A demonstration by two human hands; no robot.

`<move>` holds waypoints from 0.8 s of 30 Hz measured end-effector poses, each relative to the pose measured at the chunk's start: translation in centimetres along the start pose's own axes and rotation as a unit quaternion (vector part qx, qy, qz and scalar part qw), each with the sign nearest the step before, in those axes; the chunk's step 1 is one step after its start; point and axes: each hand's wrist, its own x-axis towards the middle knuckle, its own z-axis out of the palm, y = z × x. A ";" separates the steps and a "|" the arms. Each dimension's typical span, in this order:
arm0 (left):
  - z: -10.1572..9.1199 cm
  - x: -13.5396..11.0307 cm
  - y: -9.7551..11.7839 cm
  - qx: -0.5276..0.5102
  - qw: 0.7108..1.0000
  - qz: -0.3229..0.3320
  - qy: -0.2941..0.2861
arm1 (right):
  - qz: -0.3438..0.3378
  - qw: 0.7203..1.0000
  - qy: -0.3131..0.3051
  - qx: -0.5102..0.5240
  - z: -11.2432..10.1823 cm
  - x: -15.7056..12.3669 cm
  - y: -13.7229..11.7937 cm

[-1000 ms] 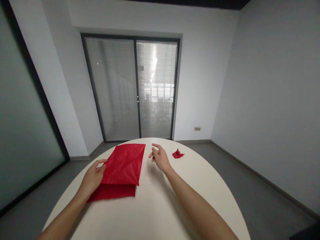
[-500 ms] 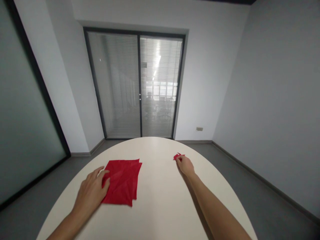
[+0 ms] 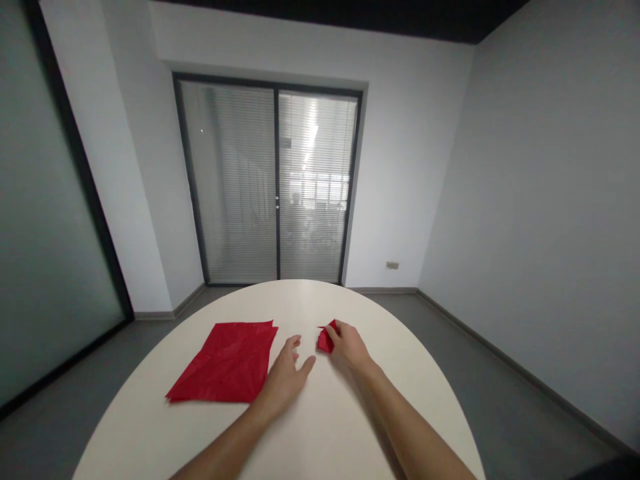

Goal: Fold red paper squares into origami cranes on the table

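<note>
A small crumpled piece of red paper or thin cloth (image 3: pixel 325 341) is pinched between the thumb and fingers of my right hand (image 3: pixel 351 345), low over the right half of the table. My left hand (image 3: pixel 289 379) is near the middle, holding nothing, its thumb and fingers apart and pointing toward the small red piece. To its left lie flat red sheets (image 3: pixel 225 363), stacked a little out of line, creased, of paper or thin cloth. My left wrist covers their lower right corner.
Both arms reach over a round cream table (image 3: pixel 320 427). Beyond its far edge stand a dark-framed glass door (image 3: pixel 277 180) with blinds and a white wall (image 3: pixel 400 167) with a socket plate (image 3: pixel 393 265). A frosted glass panel (image 3: pixel 50 220) stands at the left.
My left hand has left the red sheets and moved right to the middle. My right hand has brought the small red piece nearer and leftward. The sheets now lie flatter, their near left corner uncovered.
</note>
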 end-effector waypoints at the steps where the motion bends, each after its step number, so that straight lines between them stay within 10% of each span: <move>1: 0.4 -0.1 0.1 -0.028 1.000 -0.010 -0.001 | -0.029 0.999 -0.025 0.023 0.2 -0.7 -1.0; 8: 0.2 -1.4 0.9 -0.095 0.990 0.094 -0.050 | -0.078 0.970 -0.084 0.214 0.3 -4.1 -5.5; 19: 0.1 -1.4 0.6 -0.185 0.979 -0.017 -0.082 | 0.057 0.877 -0.167 0.446 -0.1 -4.9 -5.9; 24: -0.6 -1.8 1.2 -0.273 0.951 -0.045 -0.138 | 0.000 0.912 -0.129 0.389 -0.5 -5.2 -6.3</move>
